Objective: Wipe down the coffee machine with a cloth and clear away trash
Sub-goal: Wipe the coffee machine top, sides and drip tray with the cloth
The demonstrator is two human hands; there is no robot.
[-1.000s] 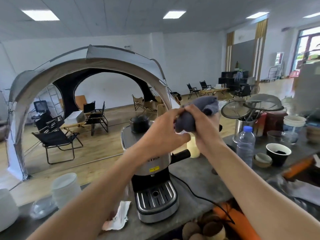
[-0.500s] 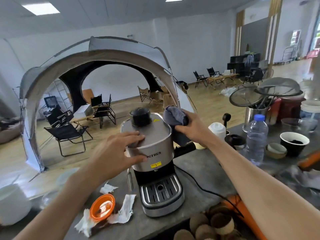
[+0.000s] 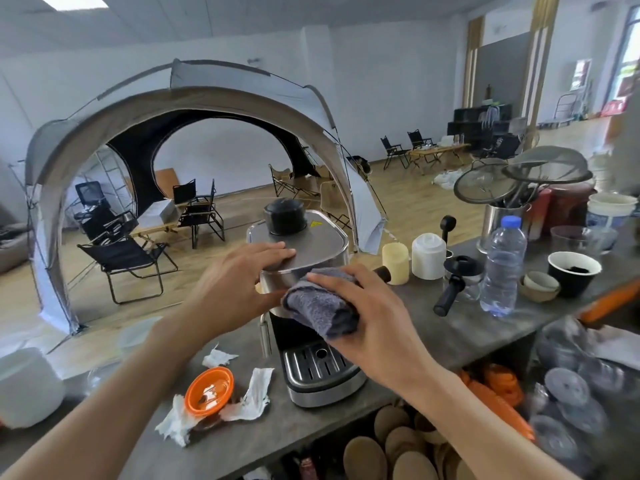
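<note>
A steel and black coffee machine [image 3: 315, 251] stands on the grey counter [image 3: 433, 327], a black cap on its top. My left hand [image 3: 239, 289] lies flat on the machine's top left edge, fingers spread, holding nothing. My right hand [image 3: 374, 323] presses a folded grey cloth [image 3: 318, 306] against the machine's front face, above the drip tray [image 3: 317, 365]. Left of the machine lie crumpled white paper scraps [image 3: 252, 393] and an orange lid [image 3: 209, 389].
To the right stand a cream canister [image 3: 395, 263], a white canister [image 3: 428, 256], a black portafilter [image 3: 453, 285], a water bottle [image 3: 504, 265], a black cup [image 3: 573, 271] and a utensil holder with strainers [image 3: 505, 216]. White containers [image 3: 27, 386] sit far left. A shelf below holds round wooden pieces [image 3: 391, 441].
My right hand brought the cloth from the machine's right top side down onto its front face. My left hand slid up onto the top. The view tilted downward.
</note>
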